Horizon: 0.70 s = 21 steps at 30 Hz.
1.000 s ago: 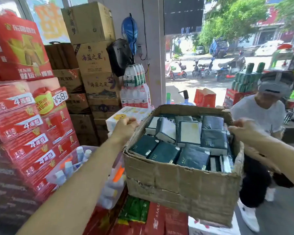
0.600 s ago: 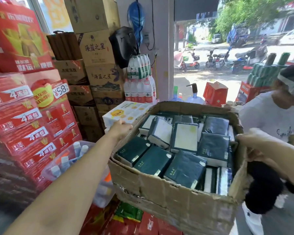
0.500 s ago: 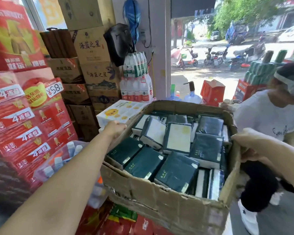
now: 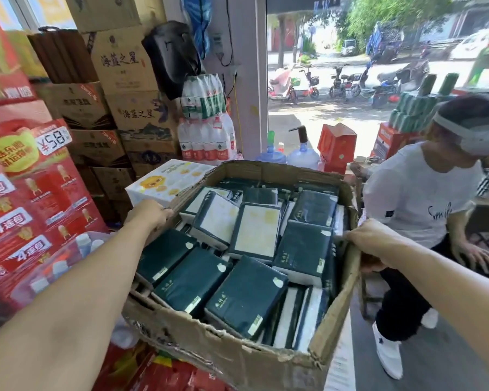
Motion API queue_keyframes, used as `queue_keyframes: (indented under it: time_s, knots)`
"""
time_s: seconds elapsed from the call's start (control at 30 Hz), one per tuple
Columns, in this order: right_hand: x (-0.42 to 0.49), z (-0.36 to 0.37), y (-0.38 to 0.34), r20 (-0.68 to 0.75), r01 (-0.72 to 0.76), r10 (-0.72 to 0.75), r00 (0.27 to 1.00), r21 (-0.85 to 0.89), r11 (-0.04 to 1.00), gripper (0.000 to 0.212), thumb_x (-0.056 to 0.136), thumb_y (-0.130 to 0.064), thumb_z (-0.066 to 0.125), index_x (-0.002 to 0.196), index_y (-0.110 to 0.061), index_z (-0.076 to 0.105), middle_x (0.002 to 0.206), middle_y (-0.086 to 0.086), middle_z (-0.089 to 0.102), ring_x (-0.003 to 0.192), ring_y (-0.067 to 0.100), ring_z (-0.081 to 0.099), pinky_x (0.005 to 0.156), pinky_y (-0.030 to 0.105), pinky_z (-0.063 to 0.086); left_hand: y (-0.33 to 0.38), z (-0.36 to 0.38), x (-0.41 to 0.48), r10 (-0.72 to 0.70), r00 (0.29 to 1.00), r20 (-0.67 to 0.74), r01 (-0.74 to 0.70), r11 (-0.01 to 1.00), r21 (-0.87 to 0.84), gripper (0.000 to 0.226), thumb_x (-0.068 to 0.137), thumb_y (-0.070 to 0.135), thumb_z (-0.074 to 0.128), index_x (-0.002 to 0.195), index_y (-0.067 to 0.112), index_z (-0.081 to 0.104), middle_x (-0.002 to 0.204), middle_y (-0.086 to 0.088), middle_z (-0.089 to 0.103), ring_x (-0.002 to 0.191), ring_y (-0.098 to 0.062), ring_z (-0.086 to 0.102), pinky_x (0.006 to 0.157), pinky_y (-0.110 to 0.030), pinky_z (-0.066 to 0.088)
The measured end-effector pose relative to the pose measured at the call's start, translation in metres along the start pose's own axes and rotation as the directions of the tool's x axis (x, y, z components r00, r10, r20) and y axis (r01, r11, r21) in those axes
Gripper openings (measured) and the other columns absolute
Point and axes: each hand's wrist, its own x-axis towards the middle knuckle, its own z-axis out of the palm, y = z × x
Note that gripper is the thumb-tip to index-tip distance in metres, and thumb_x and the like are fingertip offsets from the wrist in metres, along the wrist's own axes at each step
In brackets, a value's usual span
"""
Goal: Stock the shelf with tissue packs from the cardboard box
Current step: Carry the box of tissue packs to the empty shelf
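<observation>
one cardboard box (image 4: 232, 359) fills the middle of the view, open at the top and packed with tissue packs (image 4: 246, 294). at least eight packs lie flat on the top layer: six show dark green wrappers and two, near the middle, show a pale face. more stand on edge in the near right corner, too tightly stacked to count.

two hands hold the box. the left hand (image 4: 150, 215) grips the left rim near the far corner, fingers curled over the edge. the right hand (image 4: 370, 241) grips the right rim, fingers curled over it.

the near rim is torn and crumpled, and the right wall leans outward. red packaging shows under the near wall; whether the box rests on it i cannot tell.

room is tight on the left, where red cartons (image 4: 40, 193) stack close beside the forearm. one white pack (image 4: 167, 179) sits just past the far left corner. behind it rise brown cartons (image 4: 130, 108) and two bundles of bottled water (image 4: 206, 128), one on the other. two water jugs (image 4: 302, 156) stand beyond the far rim. on the right one other person (image 4: 412, 201) bends just beside the box, with bare grey floor (image 4: 435, 362) near right.
</observation>
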Motion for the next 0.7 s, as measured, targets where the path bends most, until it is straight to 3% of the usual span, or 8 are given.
queue_keyframes:
  time_s: [0.13,0.3,0.5,0.6,0.7]
  knots:
    - [0.003,-0.013,0.006,-0.021,0.041,-0.041,0.999,0.012,0.999,0.024,0.095,-0.017,0.054,0.080,0.001,0.056,0.045,0.011,0.052,0.027,0.021,0.049,0.033,0.020,0.040,-0.004,-0.001,-0.016,0.024,1.000,-0.005,-0.024,1.000,-0.009,0.040,0.093,0.046,0.057,0.109,0.012,0.073,0.115,-0.013,0.068,0.098,-0.031,0.062,0.080,-0.031,0.049]
    - [0.007,-0.026,0.008,-0.043,0.107,-0.107,0.993,0.004,0.994,0.028,0.091,-0.024,0.060,0.093,0.004,0.064,0.066,0.015,0.058,0.049,0.026,0.055,0.046,0.027,0.048,-0.020,0.009,-0.047,0.020,1.000,-0.024,-0.021,0.999,-0.030,0.039,0.095,0.044,0.055,0.109,0.011,0.072,0.116,-0.013,0.067,0.102,-0.033,0.061,0.082,-0.034,0.048]
    - [-0.015,-0.032,0.015,-0.045,0.186,-0.186,0.981,-0.017,0.982,0.027,0.093,-0.022,0.060,0.086,0.004,0.066,0.055,0.011,0.056,0.029,0.019,0.050,0.032,0.019,0.039,-0.043,0.007,-0.087,-0.034,0.997,-0.066,0.026,0.993,-0.118,0.042,0.095,0.043,0.055,0.102,0.006,0.072,0.108,-0.018,0.069,0.098,-0.036,0.063,0.083,-0.038,0.049]
    - [-0.030,-0.030,0.019,-0.047,0.227,-0.229,0.972,-0.032,0.973,0.030,0.093,-0.024,0.059,0.078,0.001,0.064,0.054,0.012,0.057,0.025,0.017,0.049,0.032,0.016,0.037,-0.059,0.004,-0.112,-0.053,0.993,-0.101,0.033,0.981,-0.193,0.040,0.095,0.040,0.057,0.105,0.005,0.072,0.112,-0.018,0.068,0.102,-0.036,0.062,0.083,-0.038,0.048]
    - [-0.049,-0.026,0.021,-0.042,0.256,-0.257,0.965,-0.032,0.966,0.032,0.092,-0.026,0.059,0.081,0.003,0.066,0.057,0.012,0.058,0.030,0.020,0.052,0.036,0.018,0.041,-0.075,-0.002,-0.142,-0.037,0.988,-0.149,-0.003,0.965,-0.263,0.032,0.097,0.033,0.056,0.112,0.008,0.070,0.121,-0.012,0.065,0.109,-0.031,0.057,0.079,-0.029,0.039]
